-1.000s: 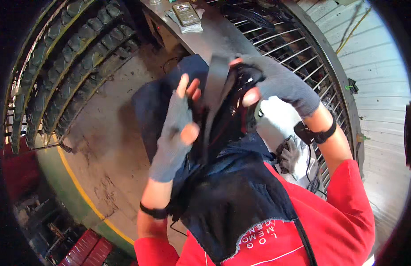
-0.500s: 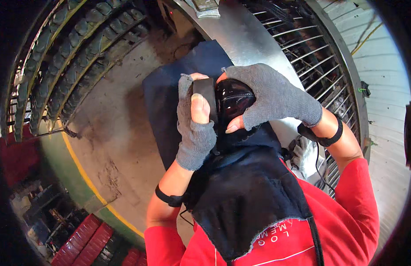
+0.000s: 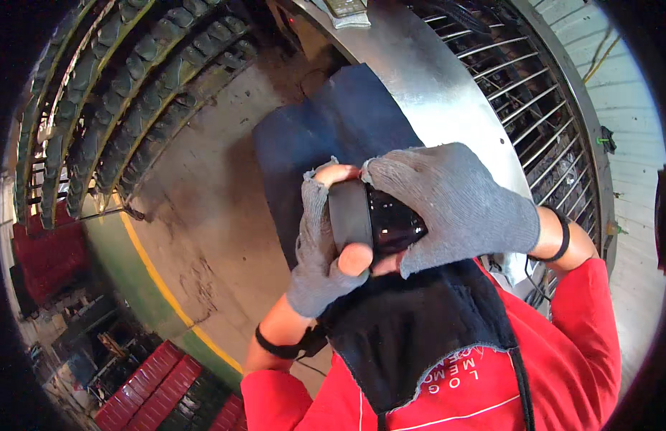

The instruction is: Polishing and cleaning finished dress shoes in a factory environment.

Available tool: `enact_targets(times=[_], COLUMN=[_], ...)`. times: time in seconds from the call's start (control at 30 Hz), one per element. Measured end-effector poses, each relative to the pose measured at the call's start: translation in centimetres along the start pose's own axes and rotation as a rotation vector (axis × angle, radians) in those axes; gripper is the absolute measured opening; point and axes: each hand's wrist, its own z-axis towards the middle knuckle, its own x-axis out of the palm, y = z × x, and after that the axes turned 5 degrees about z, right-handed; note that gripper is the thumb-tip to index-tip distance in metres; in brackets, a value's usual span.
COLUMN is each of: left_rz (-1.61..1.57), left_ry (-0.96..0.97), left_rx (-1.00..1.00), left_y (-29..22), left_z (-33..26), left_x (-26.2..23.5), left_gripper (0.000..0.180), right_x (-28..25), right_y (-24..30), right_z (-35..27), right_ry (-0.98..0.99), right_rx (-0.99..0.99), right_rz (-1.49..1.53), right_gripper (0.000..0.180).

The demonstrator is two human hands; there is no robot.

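Observation:
Between both hands, close to my body, is a glossy black shoe (image 3: 394, 221), mostly covered by gloves and fingers. A matte black part (image 3: 350, 214), which looks like its heel or sole, faces left. My left hand (image 3: 318, 251), in a grey fingerless glove, wraps this matte part, with the thumb across its near end. From the other side my right hand (image 3: 458, 208), gloved the same way, cups the shiny upper, fingers at the far edge and thumb at the near edge. A dark apron (image 3: 419, 316) hangs below the hands, and dark blue cloth (image 3: 322, 129) spreads beyond them.
Curved racks (image 3: 142, 68) loaded with dark shoe-like forms stand at the far left. A metal worktop (image 3: 440, 86) runs along the right, beside a barred metal frame (image 3: 537, 104). Maroon slatted pieces (image 3: 142, 381) lie at lower left. A small device (image 3: 343, 8) rests on the worktop's far end.
Both hands have come nearer my body and slightly right, with the shoe between them. The matte part now shows more broadly, and the right hand covers more of the upper.

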Motion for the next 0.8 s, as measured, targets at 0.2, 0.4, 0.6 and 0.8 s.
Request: enact_targets(times=[0.2,0.4,0.6,0.8], left_rz=[-0.391,-0.619,-0.395,-0.427], left_ry=[0.122,0.126,0.058,-0.301], left_rx=[0.012,-0.084,0.096,-0.128], left_y=[-1.0,-1.1,-1.5,-1.2], left_z=[0.6,1.1,1.1,3.4], left_x=[-1.6,0.2,-0.6,1.5], left_gripper=[0.055,0.046,0.050,0.042], right_x=[-0.4,-0.1,0.4,7.1], right_y=[0.9,0.2,-0.1,-1.3], right_z=[-1.9,-1.5,0.1,2.5], right_ry=[0.121,0.225,0.161,-0.707], right_rx=[0.066,-0.048,-0.190,0.552], right_rz=[0.198,-0.016,-0.058,1.144], right_gripper=[0.088,0.084,0.074,0.059])
